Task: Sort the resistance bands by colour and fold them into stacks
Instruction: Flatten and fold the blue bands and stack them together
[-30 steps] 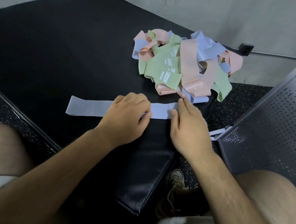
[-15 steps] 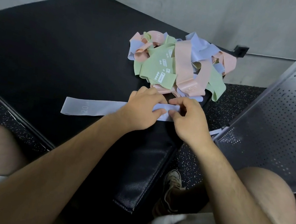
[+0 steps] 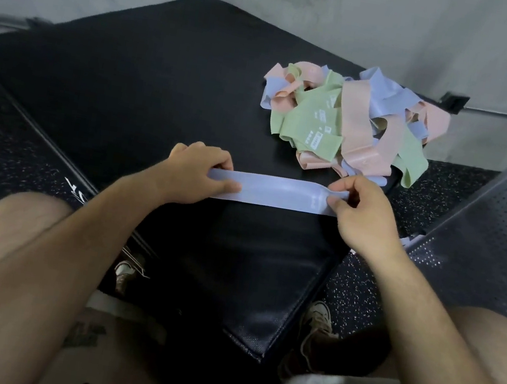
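Note:
A lavender-blue resistance band (image 3: 273, 192) lies doubled over on the black padded mat (image 3: 150, 82), stretched level between my two hands. My left hand (image 3: 197, 173) grips its left end, thumb on top. At the right end, my right hand (image 3: 363, 215) pinches the band between thumb and fingers. Beyond my right hand sits a tangled pile of bands (image 3: 352, 124) in green, pink and lavender-blue, at the mat's far right corner.
The mat's near corner (image 3: 255, 341) points toward me between my knees. A grey perforated metal panel (image 3: 497, 237) leans at the right. Speckled rubber floor (image 3: 2, 152) surrounds the mat, and a grey wall stands behind. My shoes show below the mat's edge.
The band, earlier laid out long to the left, is now folded to about half its length. My left hand moved to its left end; my right hand now pinches the right end.

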